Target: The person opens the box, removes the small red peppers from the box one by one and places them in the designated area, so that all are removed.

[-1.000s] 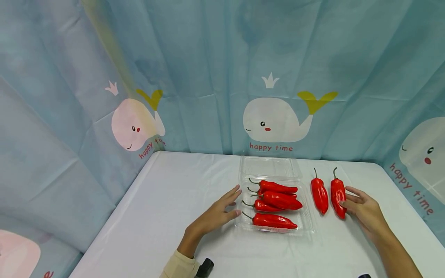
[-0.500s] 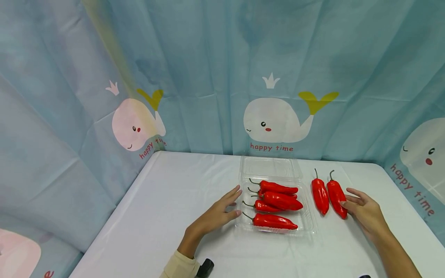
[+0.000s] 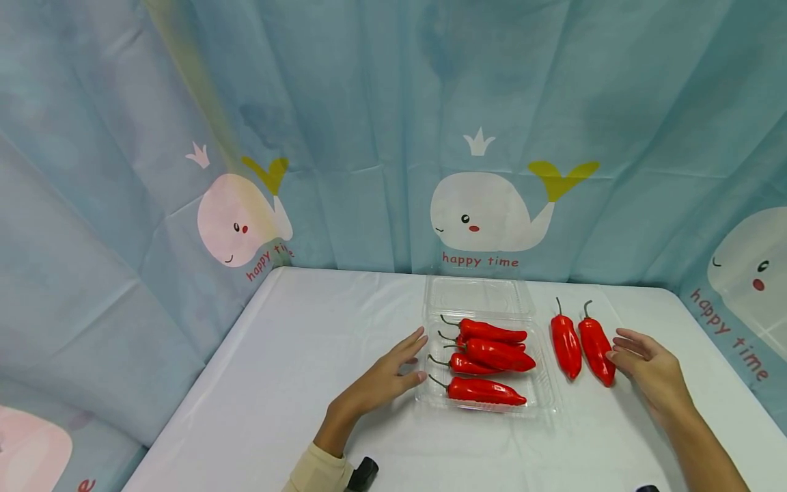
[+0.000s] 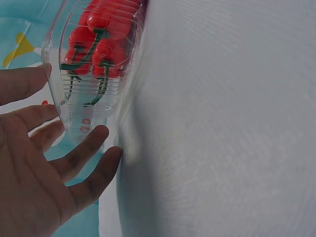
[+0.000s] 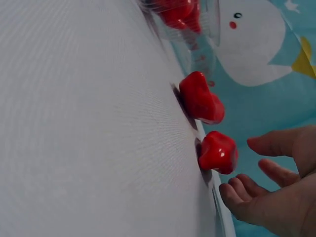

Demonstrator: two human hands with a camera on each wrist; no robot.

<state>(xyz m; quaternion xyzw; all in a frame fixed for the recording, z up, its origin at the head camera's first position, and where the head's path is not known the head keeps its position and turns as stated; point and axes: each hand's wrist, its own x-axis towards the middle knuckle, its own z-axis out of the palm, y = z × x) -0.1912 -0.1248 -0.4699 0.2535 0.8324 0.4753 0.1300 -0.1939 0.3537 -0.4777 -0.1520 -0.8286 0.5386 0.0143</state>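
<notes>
1. Flanking a clear plastic container (image 3: 542, 393), a person's two bare hands extend over a white-covered table (image 3: 320, 328).

2. The left hand (image 3: 375, 383), its fingers relaxed and spread, grasps nothing; its fingertips are at the container's rim, though whether they press on it cannot be told.

3. The right hand (image 3: 654, 376) also holds nothing, fingers and thumb gently bent, with a narrow gap to the pepper beside it in the right wrist view.

4. Just left of the right hand lies the nearer pepper (image 3: 596, 352), red and glossy, its stem pointing away from the person; the second pepper (image 3: 566, 347) lies next to it, on the side toward the left hand.

5. Between the hands, within the container, five red peppers (image 3: 498, 357) lie crosswise, some overlapping, their stems toward the left hand.

6. The container's lid (image 3: 476, 294) is folded back flat, farther from the person than both hands.

7. Beyond the hands hangs a blue curtain (image 3: 369, 137) printed with pale whales (image 3: 482, 215) and the words "happy time." Behind the left hand, a cream sleeve (image 3: 315, 471) covers the forearm, beside a black object (image 3: 363, 473).
</notes>
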